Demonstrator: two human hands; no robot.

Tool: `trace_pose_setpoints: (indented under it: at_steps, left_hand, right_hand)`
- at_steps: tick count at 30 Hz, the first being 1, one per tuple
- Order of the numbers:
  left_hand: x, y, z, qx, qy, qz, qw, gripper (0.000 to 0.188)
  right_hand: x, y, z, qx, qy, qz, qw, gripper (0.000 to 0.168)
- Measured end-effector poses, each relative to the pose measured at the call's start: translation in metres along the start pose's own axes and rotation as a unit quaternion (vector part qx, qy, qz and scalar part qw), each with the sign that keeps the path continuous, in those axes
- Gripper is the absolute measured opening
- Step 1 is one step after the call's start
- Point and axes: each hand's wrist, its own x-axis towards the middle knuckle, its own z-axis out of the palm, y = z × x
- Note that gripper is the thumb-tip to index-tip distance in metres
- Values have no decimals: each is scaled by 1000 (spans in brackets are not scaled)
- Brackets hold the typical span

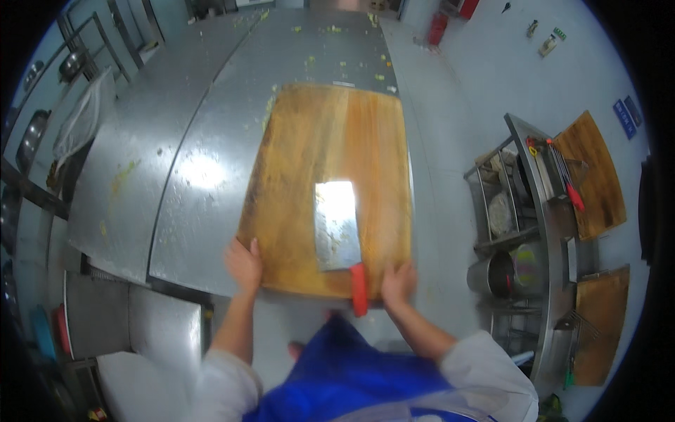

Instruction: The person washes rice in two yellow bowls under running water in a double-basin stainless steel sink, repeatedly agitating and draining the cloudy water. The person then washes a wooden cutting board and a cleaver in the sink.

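A large wooden cutting board (295, 158) lies before me over the end of a steel worktable. My left hand (246, 266) grips its left edge near the front corner, thumb on top. Around the right front corner is my right hand (398, 285), slightly blurred, with its fingers on the edge. On the board rests a cleaver with a broad shiny steel blade (337, 227). Its red handle (359, 290) points towards me and juts past the board's front edge, touched by neither hand. The undersides of the board and my hidden fingers cannot be seen.
Vegetable scraps (332, 29) dot the steel worktable (211, 137). At right stands a steel side table (559, 253) with utensils, and two more wooden boards (596, 174) lean by the wall. A steel sink (97, 316) is at lower left, near racks with metal bowls (74, 64).
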Motion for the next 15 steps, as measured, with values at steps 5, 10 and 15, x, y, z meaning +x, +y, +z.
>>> trace_pose_setpoints:
  at_steps: [5,10,15]
  left_hand:
    - [-7,-77,-33,11,-75,5,997,53]
    - [-16,-141,-69,22,-34,28,999,54]
    - [-50,-151,-78,-19,121,-70,990,57]
  right_hand:
    - [-96,31,24,-3,-24,-39,999,82]
    - [-187,-4,-22,72,-211,-164,961,99]
    - [-236,-35,-26,62,-257,-291,919,107]
